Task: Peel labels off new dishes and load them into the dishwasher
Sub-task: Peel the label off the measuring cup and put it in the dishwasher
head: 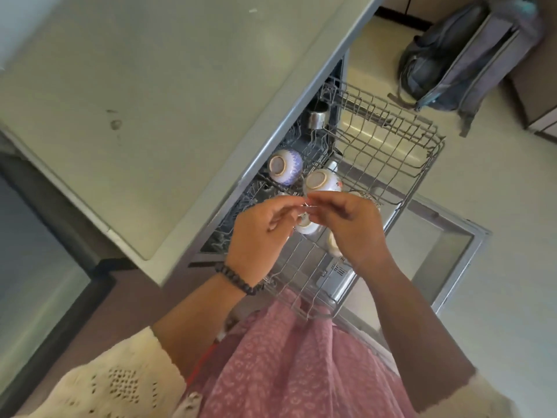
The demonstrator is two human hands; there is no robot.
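Grey wire rack (388, 152) of the dishwasher is pulled out under the desk (150, 95) edge, w/ bowls upside down in it. Blue-patterned bowl (286, 170) sits at 11 o'clock from the hands, white bowl w/ red mark (324, 181) just beside it at 12. Two more pale bowls lie partly hidden below the hands, approx 6 o'clock of the white one. Left hand (259, 236) and right hand (352, 227) meet above the rack, fingertips pinching a tiny pale scrap (306, 204) between them; too small to tell if it's a label. Bead bracelet (238, 279) on left wrist. Steel cup (316, 117) at rack's far end. Grey backpack (461, 55) on floor, 1 o'clock.
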